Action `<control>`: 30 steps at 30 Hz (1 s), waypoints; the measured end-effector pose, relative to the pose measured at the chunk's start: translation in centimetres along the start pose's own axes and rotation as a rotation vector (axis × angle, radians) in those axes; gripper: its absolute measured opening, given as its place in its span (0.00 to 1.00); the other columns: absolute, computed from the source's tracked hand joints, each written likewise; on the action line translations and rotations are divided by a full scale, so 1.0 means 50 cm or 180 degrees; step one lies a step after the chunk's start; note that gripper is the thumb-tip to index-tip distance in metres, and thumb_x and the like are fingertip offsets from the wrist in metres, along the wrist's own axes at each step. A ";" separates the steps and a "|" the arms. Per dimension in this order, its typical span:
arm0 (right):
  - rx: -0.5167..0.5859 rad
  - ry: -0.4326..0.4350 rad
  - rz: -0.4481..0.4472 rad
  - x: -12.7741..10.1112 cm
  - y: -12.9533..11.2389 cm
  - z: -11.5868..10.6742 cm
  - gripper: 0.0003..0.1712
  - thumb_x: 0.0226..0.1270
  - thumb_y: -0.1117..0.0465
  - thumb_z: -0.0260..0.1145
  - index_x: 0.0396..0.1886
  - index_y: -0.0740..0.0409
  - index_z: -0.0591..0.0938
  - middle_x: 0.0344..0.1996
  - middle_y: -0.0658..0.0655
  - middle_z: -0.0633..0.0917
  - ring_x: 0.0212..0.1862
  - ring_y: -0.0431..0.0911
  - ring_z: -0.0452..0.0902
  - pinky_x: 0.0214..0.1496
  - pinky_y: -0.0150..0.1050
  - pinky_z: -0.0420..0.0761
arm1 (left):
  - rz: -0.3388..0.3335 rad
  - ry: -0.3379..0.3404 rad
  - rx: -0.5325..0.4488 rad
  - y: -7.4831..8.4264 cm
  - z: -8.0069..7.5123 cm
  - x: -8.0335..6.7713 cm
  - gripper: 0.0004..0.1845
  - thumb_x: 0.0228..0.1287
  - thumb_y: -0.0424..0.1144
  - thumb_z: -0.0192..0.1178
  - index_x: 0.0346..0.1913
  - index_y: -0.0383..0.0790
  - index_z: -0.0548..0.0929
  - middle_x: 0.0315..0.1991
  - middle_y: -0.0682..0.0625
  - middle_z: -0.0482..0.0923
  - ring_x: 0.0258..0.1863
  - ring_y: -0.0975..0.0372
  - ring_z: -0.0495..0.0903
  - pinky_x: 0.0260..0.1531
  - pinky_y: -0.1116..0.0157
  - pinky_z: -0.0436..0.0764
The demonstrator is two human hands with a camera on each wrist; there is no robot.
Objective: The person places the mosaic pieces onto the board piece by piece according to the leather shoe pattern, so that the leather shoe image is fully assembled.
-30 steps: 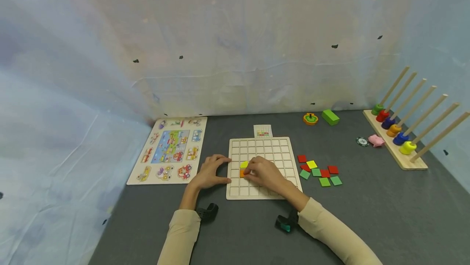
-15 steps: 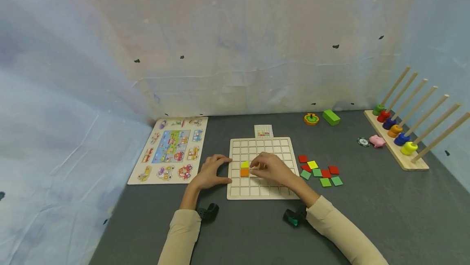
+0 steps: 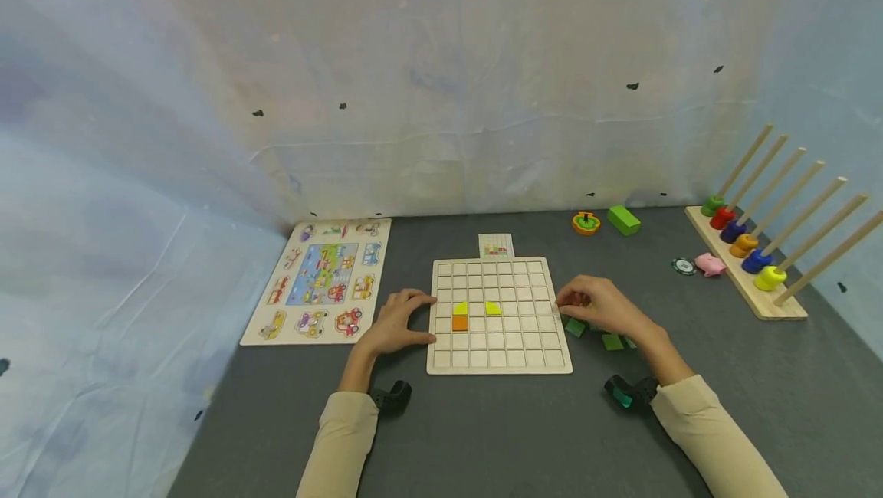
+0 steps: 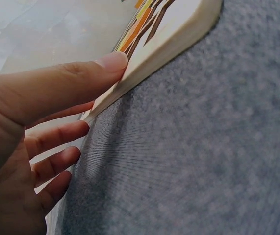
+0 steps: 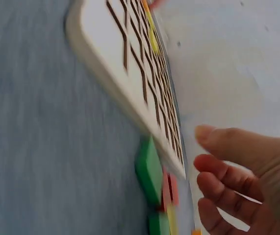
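Observation:
A pale wooden grid board [image 3: 507, 360] lies flat on the dark table. Two yellow pieces with a curved edge [image 3: 493, 309] sit in separate cells of the same row, and an orange square tile [image 3: 460, 323] is directly below the left one. My left hand [image 3: 395, 323] touches the board's left edge with thumb and fingertips, spread wide. Off the board's right edge, my right hand [image 3: 596, 305] hovers over the loose tiles with bent, relaxed fingers and nothing between them. Green tiles [image 5: 149, 171] and red tiles [image 5: 173, 188] show in the right wrist view; my hand covers several from above.
Behind the board is a small pattern card [image 3: 495, 246]. A picture puzzle board [image 3: 276, 322] lies left. At the back right are a spinning top [image 3: 585, 224], a green block [image 3: 624, 220], a poker chip [image 3: 684, 267], a pink pig [image 3: 710, 264] and a peg stand [image 3: 789, 308].
My right hand has left a yellow piece in a cell right of the first one and moved rightward off the board to the loose tiles. My left hand stays at the edge.

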State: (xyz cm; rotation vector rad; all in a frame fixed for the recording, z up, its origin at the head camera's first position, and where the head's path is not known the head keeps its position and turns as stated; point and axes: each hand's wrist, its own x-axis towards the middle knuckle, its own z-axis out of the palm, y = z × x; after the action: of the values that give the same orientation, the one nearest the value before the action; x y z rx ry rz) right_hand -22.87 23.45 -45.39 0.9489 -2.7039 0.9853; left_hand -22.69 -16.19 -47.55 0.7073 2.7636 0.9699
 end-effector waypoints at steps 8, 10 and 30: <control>-0.0203 -0.0255 0.0492 -0.042 0.034 -0.042 0.17 0.54 0.63 0.71 0.44 0.63 0.83 0.31 0.55 0.76 0.30 0.43 0.68 0.30 0.34 0.70 | 0.0044 0.0034 -0.0034 0.002 -0.002 0.000 0.35 0.50 0.48 0.71 0.63 0.45 0.72 0.61 0.45 0.64 0.59 0.49 0.59 0.56 0.42 0.57; -0.0187 -0.0318 0.0493 -0.047 0.035 -0.047 0.18 0.54 0.64 0.71 0.45 0.65 0.83 0.31 0.56 0.76 0.30 0.44 0.68 0.30 0.34 0.70 | 0.0052 0.0035 -0.0033 0.001 -0.001 0.001 0.35 0.50 0.48 0.70 0.63 0.44 0.72 0.61 0.45 0.64 0.59 0.49 0.59 0.56 0.42 0.57; 0.0264 0.0318 0.0644 -0.009 0.019 0.012 0.09 0.62 0.62 0.66 0.41 0.58 0.79 0.33 0.54 0.82 0.32 0.44 0.78 0.32 0.35 0.76 | 0.0075 0.0016 -0.0033 0.001 -0.002 0.001 0.35 0.51 0.48 0.70 0.63 0.44 0.72 0.61 0.45 0.64 0.59 0.48 0.59 0.56 0.42 0.57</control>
State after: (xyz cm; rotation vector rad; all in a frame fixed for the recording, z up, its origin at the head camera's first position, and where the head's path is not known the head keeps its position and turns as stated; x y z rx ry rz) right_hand -22.99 23.89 -46.51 0.6279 -2.7338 1.1555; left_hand -22.72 -16.19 -47.43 0.7384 2.7585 0.9910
